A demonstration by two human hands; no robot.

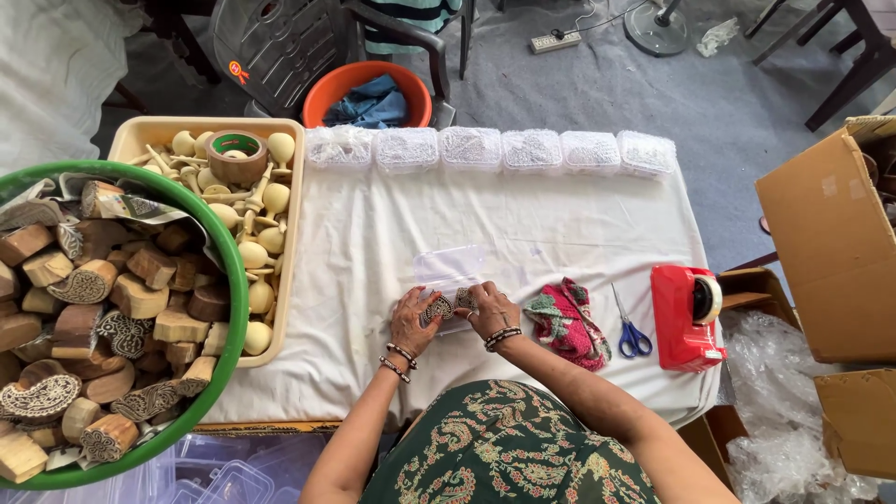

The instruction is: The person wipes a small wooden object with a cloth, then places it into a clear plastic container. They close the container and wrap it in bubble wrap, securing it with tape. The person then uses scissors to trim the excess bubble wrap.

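Head view: both hands are seen over a clear, shallow plastic box (pixel 448 271) on the white cloth-covered table (pixel 523 233); the left hand (pixel 413 320) is pinched on a small carved wooden printing block (pixel 435 309), the right hand (pixel 491 310) closed on a second carved block (pixel 464 299), both at the box's near edge. The blocks are judged light, stiff and hard, best gripped by their plain sides, the carved relief being chippable; to the left a green round tub of similar blocks (pixel 233 308) is noted, to the right blue-handled scissors (pixel 633 334) and a red tape dispenser (pixel 684 317).
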